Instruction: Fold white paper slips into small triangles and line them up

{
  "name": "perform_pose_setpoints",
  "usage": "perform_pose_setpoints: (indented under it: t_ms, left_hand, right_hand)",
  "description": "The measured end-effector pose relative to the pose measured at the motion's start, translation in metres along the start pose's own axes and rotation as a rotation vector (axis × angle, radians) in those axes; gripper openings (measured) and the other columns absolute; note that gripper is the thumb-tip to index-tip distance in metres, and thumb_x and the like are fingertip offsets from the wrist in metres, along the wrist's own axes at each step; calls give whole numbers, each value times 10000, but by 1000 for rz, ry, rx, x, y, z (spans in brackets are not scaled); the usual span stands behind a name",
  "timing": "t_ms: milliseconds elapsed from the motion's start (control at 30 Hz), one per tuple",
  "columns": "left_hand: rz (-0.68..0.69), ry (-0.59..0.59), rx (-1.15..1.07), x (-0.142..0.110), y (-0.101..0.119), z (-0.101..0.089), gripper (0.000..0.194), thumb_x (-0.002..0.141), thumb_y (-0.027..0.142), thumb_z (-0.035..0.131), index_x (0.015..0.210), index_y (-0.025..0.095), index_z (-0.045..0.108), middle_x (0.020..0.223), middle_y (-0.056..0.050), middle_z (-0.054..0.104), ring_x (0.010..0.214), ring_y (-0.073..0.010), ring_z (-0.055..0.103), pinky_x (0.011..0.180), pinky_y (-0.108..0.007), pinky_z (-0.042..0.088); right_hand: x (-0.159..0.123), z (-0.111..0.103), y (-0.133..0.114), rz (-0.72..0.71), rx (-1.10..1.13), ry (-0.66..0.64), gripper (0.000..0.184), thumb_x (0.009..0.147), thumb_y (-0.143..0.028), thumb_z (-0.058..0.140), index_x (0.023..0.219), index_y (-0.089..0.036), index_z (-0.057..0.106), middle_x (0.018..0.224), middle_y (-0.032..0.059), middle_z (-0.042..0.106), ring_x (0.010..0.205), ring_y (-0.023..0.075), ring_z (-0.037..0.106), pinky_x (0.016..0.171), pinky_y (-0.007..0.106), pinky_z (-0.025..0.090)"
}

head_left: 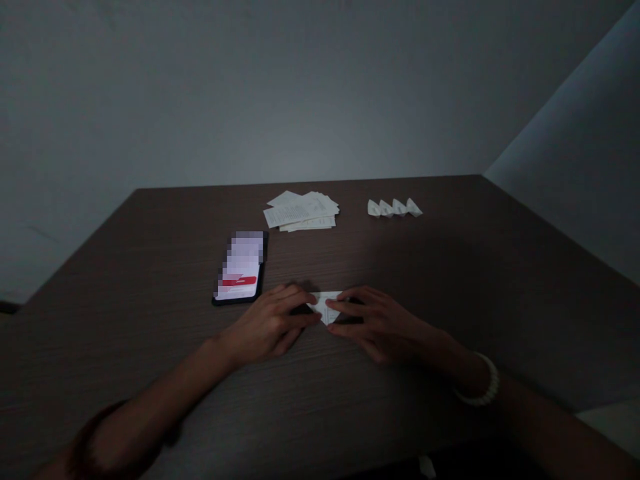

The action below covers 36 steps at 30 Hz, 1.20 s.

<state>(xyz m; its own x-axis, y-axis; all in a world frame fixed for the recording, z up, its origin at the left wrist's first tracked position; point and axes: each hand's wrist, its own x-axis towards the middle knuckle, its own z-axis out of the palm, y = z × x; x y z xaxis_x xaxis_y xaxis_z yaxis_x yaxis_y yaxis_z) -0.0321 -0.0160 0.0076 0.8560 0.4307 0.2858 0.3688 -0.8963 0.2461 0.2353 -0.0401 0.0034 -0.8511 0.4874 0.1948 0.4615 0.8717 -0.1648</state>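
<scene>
A small white folded paper (pixel 323 307) lies on the brown table between my hands, its lower end narrowing to a point. Printed text shows faintly on it. My left hand (pixel 274 321) has its fingertips on the paper's left side. From the other side, my right hand (pixel 383 325) presses and holds the paper with bent, slightly separated fingers. The fingertips cover parts of both side edges. A pale beaded bracelet circles my right wrist.
A phone (pixel 240 267) with a lit, partly pixelated screen lies left of the paper. Farther back is a loose stack of printed paper sheets (pixel 303 212). Several folded paper pieces (pixel 395 208) stand in a row at the back right. The table (pixel 165 247) meets a grey wall.
</scene>
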Motion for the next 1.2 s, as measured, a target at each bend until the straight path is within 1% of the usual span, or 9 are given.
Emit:
perform_pose_setpoints:
  t_ms: [167, 333, 467, 600, 767, 867, 933, 1133, 1200]
  left_hand:
    - [-4, -15, 28, -1, 0, 1, 288, 895, 148, 473, 1107, 192, 663, 1154, -110, 579, 1033, -268, 530, 876, -449, 463]
    - [26, -22, 92, 0, 3, -1, 342, 855, 109, 482, 1147, 198, 636, 1159, -118, 562, 1007, -271, 517, 839, -429, 458]
    - [47, -62, 92, 3, 5, -4, 354, 835, 81, 468, 1115, 202, 647, 1055, -111, 554, 914, -247, 504, 782, -392, 457]
    - [48, -65, 77, 5, 6, -4, 367, 835, 72, 458, 1129, 201, 635, 967, -98, 543, 846, -229, 475, 727, -355, 433]
    - [3, -94, 77, 7, 6, -4, 326, 873, 127, 470, 1117, 238, 656, 864, -71, 509, 802, -214, 449, 672, -326, 393]
    - [-15, -29, 61, 7, 2, -3, 314, 877, 162, 474, 1094, 255, 681, 825, -62, 492, 804, -219, 452, 669, -332, 381]
    - [-27, 9, 49, 6, -2, -2, 304, 879, 168, 463, 1061, 231, 699, 811, -63, 494, 797, -217, 455, 672, -335, 384]
    - [-110, 128, 135, -3, -11, 3, 270, 852, 172, 488, 968, 193, 731, 732, -51, 507, 734, -207, 446, 632, -323, 367]
    - [-117, 118, 139, -5, -14, 4, 272, 856, 167, 484, 980, 178, 726, 732, -54, 524, 739, -210, 456, 637, -327, 375]
  right_hand:
    - [-1, 4, 2, -31, -14, 34, 415, 823, -172, 571, 1225, -269, 577, 1416, 34, 470, 1244, 250, 391, 989, 446, 401]
    - [3, -1, -1, 3, -29, -15, 403, 829, -196, 579, 1223, -279, 582, 1404, 42, 483, 1217, 263, 422, 970, 452, 404]
    - [5, -7, -3, 16, -20, -41, 400, 830, -217, 582, 1225, -277, 583, 1400, 51, 485, 1224, 265, 424, 969, 447, 403]
    - [4, -5, -3, 22, -23, -28, 393, 828, -194, 568, 1213, -274, 591, 1401, 46, 485, 1216, 262, 431, 967, 447, 405]
    - [4, -1, -2, 20, -30, -23, 384, 833, -203, 567, 1208, -278, 597, 1403, 46, 483, 1210, 264, 438, 964, 447, 408]
    - [3, -2, -3, 34, -25, -28, 387, 833, -197, 565, 1209, -281, 600, 1413, 42, 475, 1209, 266, 439, 965, 450, 406]
    - [3, -3, -4, 50, -20, -29, 378, 840, -195, 557, 1205, -281, 606, 1420, 41, 470, 1215, 269, 436, 967, 456, 403]
    - [2, -2, -4, 46, -5, -14, 372, 843, -190, 562, 1203, -270, 615, 1405, 50, 491, 1209, 269, 445, 957, 455, 402]
    - [2, -1, -3, 43, -4, -7, 379, 842, -184, 559, 1206, -275, 612, 1404, 47, 492, 1204, 267, 450, 954, 450, 404]
